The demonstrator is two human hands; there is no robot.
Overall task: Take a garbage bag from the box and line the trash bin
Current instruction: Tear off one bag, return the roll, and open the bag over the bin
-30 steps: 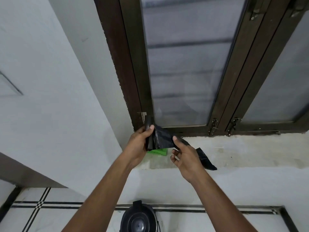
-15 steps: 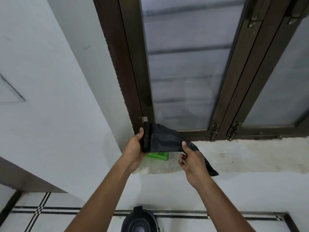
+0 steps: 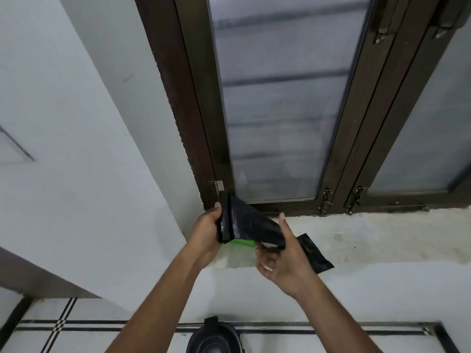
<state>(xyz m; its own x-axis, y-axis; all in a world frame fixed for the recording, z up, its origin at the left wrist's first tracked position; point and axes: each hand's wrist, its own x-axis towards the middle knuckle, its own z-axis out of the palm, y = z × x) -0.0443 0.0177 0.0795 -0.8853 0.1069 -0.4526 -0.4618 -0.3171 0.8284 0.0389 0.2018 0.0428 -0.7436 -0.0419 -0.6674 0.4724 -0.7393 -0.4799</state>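
A black garbage bag (image 3: 248,225), partly unrolled from a tight roll, is held over the window sill. My left hand (image 3: 206,230) grips the rolled end upright. My right hand (image 3: 285,261) holds the stretched sheet from below, thumb up beside it; the loose end (image 3: 314,254) hangs past that hand to the right. A green box (image 3: 242,242) lies on the sill, mostly hidden behind the bag. The black trash bin (image 3: 214,340) with its lid stands on the floor at the bottom edge, below my arms.
A concrete window sill (image 3: 369,238) runs to the right under a dark-framed frosted window (image 3: 280,110). A white wall (image 3: 76,149) stands on the left. The white tiled floor (image 3: 76,337) has black stripe lines.
My right hand has drawn the sheet farther right and down, unrolling more of the bag. The left hand has kept the roll in about the same place.
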